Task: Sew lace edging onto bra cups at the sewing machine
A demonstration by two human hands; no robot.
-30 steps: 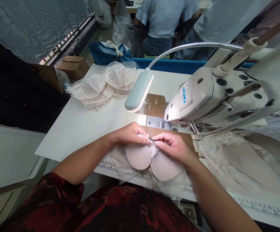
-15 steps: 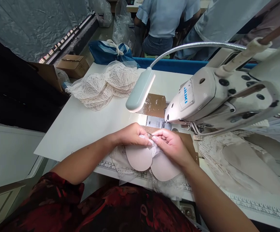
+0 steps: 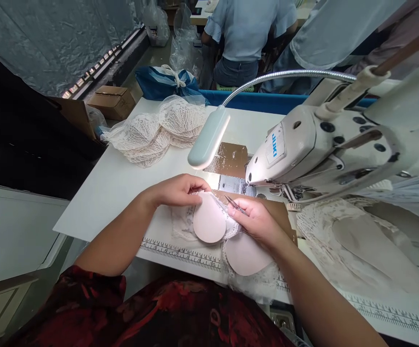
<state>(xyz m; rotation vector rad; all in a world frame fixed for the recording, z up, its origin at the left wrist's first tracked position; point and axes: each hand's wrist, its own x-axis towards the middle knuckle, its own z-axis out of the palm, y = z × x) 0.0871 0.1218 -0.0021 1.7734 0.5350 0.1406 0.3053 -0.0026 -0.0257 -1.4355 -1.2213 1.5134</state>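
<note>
A: What's the left hand (image 3: 178,189) got?

B: It pinches the top edge of the pale pink round foam cup (image 3: 209,224), w/ fingers curled shut on it. The cup sits tipped up on the white table (image 3: 122,188), just in front of the needle.

A: And the right hand (image 3: 256,220)?

B: Closed on thin metal tweezers (image 3: 234,204). Tips point up and left, twd the cup's top edge. The hand rests on white lace (image 3: 231,226) between the 2 cups.

A: 2 cups?

B: Yes. A second pale pink foam cup (image 3: 245,254) lies flat, near the front edge, partly over the printed ruler strip (image 3: 180,252).

A: Any bags or boxes?

B: A blue plastic bag (image 3: 166,82), tied shut, past the far edge. Can't tell what's in it. A brown cardboard box (image 3: 112,101) next to it, closed.

A: What's at the sides?

B: The white sewing machine (image 3: 303,144) fills the right. Its grey bendy lamp (image 3: 208,137) hangs over the middle. A heap of cream lace bras (image 3: 158,130) sits far left. Bare table lies left of the hands.
</note>
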